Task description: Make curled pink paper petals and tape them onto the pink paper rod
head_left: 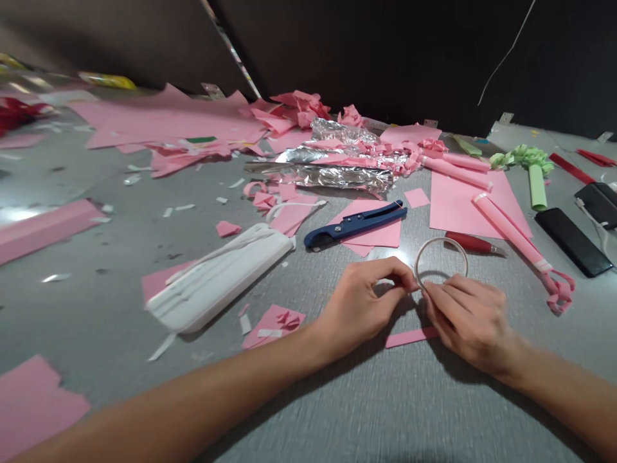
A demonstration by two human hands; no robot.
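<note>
A thin whitish ring, which looks like a narrow roll of tape, stands on edge above the grey table. The fingers of my right hand are closed on its lower edge. My left hand is beside it, thumb and forefinger pinched together at the ring's lower left. Whatever lies between those fingertips is too small to make out. Below my hands a pink paper strip lies flat on the table, its right end partly hidden by my right hand.
Blue-handled cutters, a red-handled tool and a long white case lie around my hands. Beyond are crumpled foil, rolled pink paper tubes, a green paper tube and a black phone. Scraps litter the table.
</note>
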